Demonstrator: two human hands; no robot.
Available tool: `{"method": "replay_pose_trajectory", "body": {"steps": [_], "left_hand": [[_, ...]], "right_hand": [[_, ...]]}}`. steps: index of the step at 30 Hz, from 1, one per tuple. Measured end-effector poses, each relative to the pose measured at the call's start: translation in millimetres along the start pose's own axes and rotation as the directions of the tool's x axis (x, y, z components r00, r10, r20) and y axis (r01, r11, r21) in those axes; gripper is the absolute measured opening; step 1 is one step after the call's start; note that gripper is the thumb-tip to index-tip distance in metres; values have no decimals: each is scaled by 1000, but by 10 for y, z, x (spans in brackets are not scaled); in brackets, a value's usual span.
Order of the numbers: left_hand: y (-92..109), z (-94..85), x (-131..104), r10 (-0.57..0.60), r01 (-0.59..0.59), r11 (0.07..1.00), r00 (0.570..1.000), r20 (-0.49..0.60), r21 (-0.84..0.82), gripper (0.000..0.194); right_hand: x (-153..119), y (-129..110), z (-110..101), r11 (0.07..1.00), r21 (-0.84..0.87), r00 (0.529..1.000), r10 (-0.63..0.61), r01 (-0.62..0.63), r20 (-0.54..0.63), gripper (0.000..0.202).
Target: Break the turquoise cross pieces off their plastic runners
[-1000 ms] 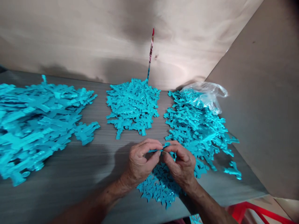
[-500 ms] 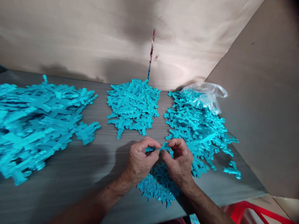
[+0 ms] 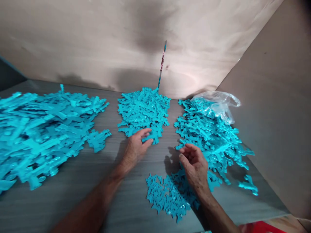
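We log a blue piece (image 3: 147, 137) at the front of the middle pile (image 3: 144, 106), between the parted fingers of the nearer left hand (image 3: 135, 145), grip and long axis unclear; right hand (image 3: 196, 165) half-curled beside the right pile (image 3: 211, 137), its hold unclear.

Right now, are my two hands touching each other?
No, your left hand is at the middle turquoise pile, and grey tabletop shows between it and your right hand.

The back wall (image 3: 206, 42) is brightest — soft shadows on it, right edge dim.
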State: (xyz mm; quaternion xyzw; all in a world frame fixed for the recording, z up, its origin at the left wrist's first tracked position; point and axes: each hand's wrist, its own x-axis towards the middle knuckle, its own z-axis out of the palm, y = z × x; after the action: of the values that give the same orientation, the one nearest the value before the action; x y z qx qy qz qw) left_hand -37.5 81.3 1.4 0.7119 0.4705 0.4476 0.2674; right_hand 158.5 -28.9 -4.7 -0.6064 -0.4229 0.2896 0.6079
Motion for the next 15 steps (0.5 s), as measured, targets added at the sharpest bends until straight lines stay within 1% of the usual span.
{"method": "replay_pose_trajectory", "body": {"steps": [1, 2, 3, 4, 5, 7, 8, 9, 11, 13, 14, 15], "left_hand": [[-40, -51, 40, 98, -97, 988, 995, -2, 124, 30], [-69, -88, 63, 167, -162, 958, 986, -3, 235, 29], [-91, -109, 70, 223, -220, 921, 974, 28, 323, 28], [-108, -114, 65, 263, -274, 880, 961, 81, 389, 27], [-123, -105, 54, 287, -325, 843, 946, 152, 429, 26], [-149, -63, 33, 306, -420, 785, 902, 303, 455, 25], [-159, -41, 29, 308, -455, 762, 880, 361, 460, 24], [-163, -22, 32, 308, -475, 742, 868, 388, 473, 26], [-140, -2, 46, 305, -471, 702, 877, 371, 534, 24], [-64, 1, 41, 325, -469, 676, 882, 342, 568, 25], [-5, 1, 21, 340, -467, 681, 884, 322, 564, 25], [64, 6, -15, 341, -470, 696, 882, 326, 543, 24]], "right_hand": [[-3, 9, -45, 999, -40, 1000, -18, 18, -2, 33], [-9, 15, -93, 994, -97, 999, -41, 42, 7, 30], [-19, 18, -143, 985, -160, 997, -67, 70, 26, 27], [-31, 18, -195, 969, -225, 994, -92, 103, 57, 24], [-45, 18, -250, 949, -284, 988, -109, 135, 105, 21], [-80, 20, -366, 900, -387, 971, -130, 200, 200, 17], [-99, 23, -427, 869, -438, 962, -134, 229, 237, 15], [-119, 29, -486, 836, -487, 956, -140, 254, 259, 13], [-159, 46, -599, 773, -566, 950, -156, 288, 271, 12], [-197, 62, -691, 729, -611, 946, -165, 307, 278, 13], [-214, 67, -725, 715, -625, 944, -163, 312, 285, 14], [-229, 68, -752, 706, -635, 943, -155, 314, 295, 14]]}}
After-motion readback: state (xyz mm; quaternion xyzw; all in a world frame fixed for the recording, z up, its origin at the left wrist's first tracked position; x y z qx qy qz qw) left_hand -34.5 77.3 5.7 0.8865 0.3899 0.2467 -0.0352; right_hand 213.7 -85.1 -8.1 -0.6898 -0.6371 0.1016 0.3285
